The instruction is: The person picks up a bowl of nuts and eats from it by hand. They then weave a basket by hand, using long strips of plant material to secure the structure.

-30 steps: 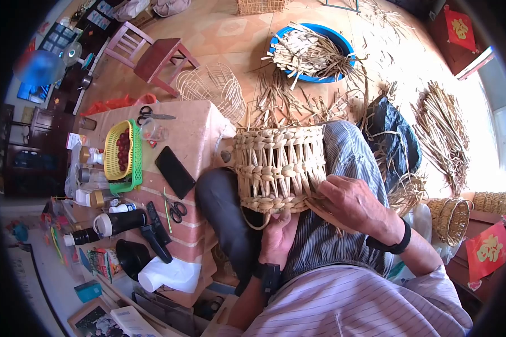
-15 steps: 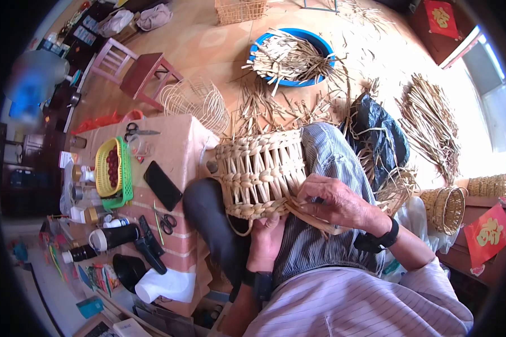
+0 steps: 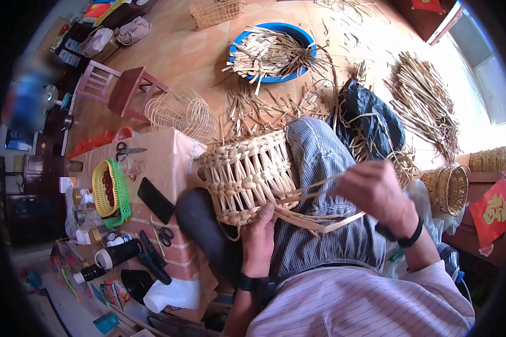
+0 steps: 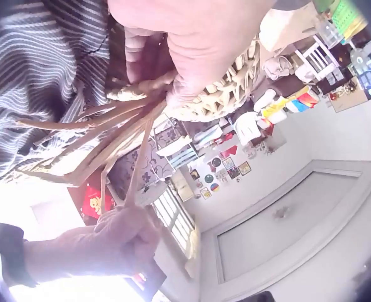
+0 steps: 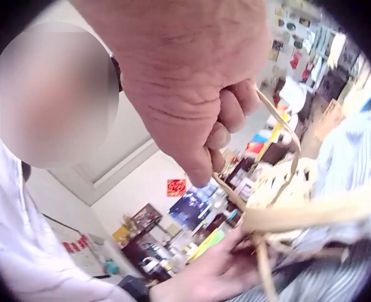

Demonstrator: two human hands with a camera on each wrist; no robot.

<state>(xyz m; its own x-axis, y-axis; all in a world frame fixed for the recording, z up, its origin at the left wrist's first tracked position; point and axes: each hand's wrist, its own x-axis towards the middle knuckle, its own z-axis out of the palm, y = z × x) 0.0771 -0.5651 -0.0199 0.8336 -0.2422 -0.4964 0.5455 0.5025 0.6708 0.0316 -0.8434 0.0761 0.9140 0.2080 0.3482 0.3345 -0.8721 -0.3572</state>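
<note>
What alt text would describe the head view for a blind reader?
A person's left hand steadies a woven basket on their lap, while the right hand pulls straw strips away from it. A cluttered table stands beside them.

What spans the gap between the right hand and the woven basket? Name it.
Taut straw strands run from the right hand to the woven basket, over the striped trouser leg; head view.

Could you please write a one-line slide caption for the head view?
Seated person's left hand steadies a woven basket on the lap while the right hand pulls straw strips taut.
</note>
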